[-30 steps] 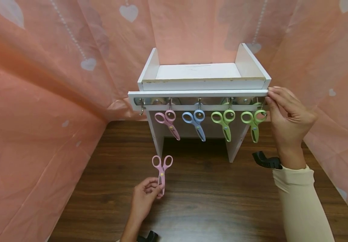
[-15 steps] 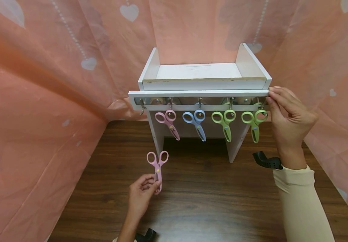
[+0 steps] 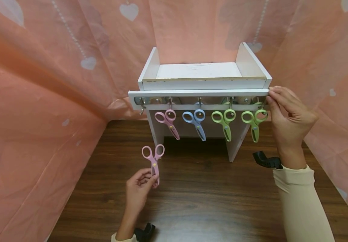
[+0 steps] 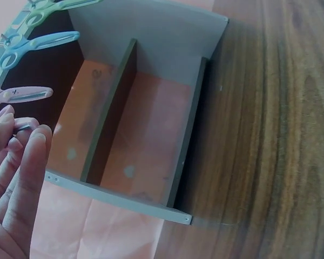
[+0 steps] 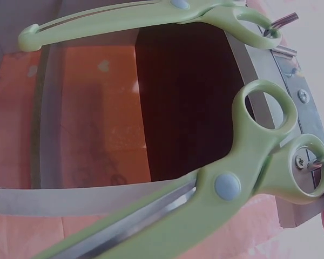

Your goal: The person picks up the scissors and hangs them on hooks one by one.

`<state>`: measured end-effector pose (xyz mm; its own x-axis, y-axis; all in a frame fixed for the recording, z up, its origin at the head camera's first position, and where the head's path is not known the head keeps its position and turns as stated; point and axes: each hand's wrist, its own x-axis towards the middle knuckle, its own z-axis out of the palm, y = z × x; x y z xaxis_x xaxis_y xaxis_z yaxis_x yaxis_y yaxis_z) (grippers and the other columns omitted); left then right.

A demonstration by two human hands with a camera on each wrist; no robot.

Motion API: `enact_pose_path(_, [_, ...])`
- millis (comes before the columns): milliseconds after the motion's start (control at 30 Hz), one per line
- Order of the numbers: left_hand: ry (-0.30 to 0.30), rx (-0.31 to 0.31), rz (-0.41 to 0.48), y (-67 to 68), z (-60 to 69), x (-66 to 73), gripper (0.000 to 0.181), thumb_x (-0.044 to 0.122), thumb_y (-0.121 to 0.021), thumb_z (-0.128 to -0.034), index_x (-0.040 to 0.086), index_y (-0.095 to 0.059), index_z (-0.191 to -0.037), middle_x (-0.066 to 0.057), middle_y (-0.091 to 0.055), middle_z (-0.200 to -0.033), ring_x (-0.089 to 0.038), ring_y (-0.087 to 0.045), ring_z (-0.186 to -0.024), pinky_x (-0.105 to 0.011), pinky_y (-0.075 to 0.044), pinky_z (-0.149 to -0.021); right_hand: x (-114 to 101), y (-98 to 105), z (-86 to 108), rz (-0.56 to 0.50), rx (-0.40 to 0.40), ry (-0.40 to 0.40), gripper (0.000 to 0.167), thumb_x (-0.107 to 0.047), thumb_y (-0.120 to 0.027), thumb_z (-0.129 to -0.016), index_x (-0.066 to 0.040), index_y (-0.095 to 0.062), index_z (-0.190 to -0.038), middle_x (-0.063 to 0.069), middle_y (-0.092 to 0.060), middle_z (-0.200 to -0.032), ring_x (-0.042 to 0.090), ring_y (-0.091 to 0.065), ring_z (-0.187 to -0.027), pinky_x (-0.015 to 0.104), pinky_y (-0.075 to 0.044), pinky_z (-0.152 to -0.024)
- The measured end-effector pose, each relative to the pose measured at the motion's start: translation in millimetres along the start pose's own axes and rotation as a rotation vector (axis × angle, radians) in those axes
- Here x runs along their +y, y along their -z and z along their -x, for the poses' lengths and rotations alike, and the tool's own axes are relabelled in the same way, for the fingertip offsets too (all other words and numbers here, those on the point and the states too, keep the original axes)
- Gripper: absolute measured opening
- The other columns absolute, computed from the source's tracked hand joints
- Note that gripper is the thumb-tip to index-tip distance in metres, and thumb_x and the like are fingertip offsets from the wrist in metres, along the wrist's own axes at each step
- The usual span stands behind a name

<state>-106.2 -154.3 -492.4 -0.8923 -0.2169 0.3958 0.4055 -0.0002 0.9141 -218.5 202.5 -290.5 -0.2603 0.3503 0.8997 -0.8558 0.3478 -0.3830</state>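
Observation:
My left hand (image 3: pixel 137 191) pinches a pair of pink scissors (image 3: pixel 154 164) by the blades, finger loops upward, below and left of a white hook rail (image 3: pixel 204 92). In the left wrist view only a small part of these scissors shows between the fingertips. My right hand (image 3: pixel 293 119) grips the rail's right end. From the rail's hooks hang other pink scissors (image 3: pixel 171 127), blue scissors (image 3: pixel 197 124), green scissors (image 3: pixel 225 126) and, nearest my right hand, more green scissors (image 3: pixel 254 126). The leftmost hook (image 3: pixel 142 107) bears nothing.
The rail is fixed along the front of a small white shelf unit (image 3: pixel 249 64), which stands on a dark wood-grain surface (image 3: pixel 204 201). Pink cloth (image 3: pixel 40 134) with pale hearts surrounds the back and sides. Inner shelf boards (image 4: pixel 116 102) show in the left wrist view.
My left hand has moved up and left with the pink scissors, closer to the rail's left end. The right hand and the hanging scissors have stayed in place.

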Motion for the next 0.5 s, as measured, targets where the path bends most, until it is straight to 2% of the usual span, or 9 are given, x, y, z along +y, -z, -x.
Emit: enact_pose_path(500, [-0.042, 0.019, 0.012, -2.0, -9.2, 7.7, 0.015, -0.009, -0.075, -0.0856, -0.011, -0.068, -0.099, -0.024, -0.069, -0.079, -0.014, -0.069, -0.063, -0.027, -0.062, -0.057, -0.8, -0.5, 0.2, -0.027, 0.004, -0.011, 0.013, 0.017, -0.079, -0.076, 0.011, -0.077, -0.087, 0.030, -0.073, -0.094, 0.035, -0.071, -0.097, 0.040, -0.058, -0.096])
